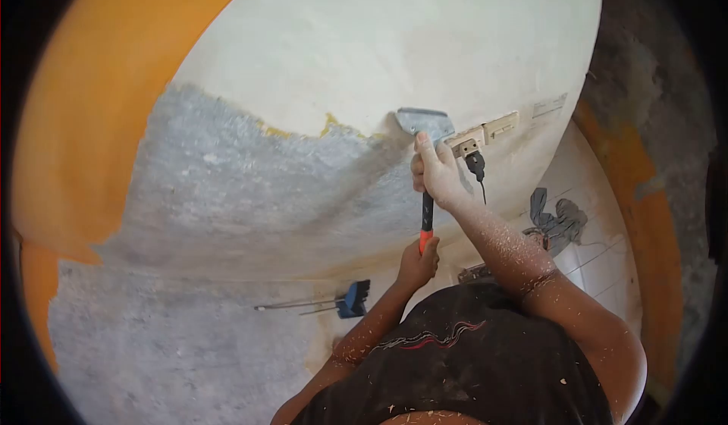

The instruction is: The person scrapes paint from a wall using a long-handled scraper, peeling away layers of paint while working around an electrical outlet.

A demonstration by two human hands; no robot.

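Note:
A long-handled scraper has its wide metal blade against the wall, at the border between white paint and bare grey plaster. My right hand wraps round the upper part of the black shaft, just below the blade, with the thumb stretched up toward the head. Lower down, my left hand grips the red end of the handle. Yellowish remnants of paint run along the ragged edge left of the blade. Pale dust and flakes cover my right hand and forearm.
Right beside the blade are a wall socket with a black plug and cord, and a switch plate. A blue broom or dustpan stands low on the left. Grey cloth or bags lie on the tiled floor at right.

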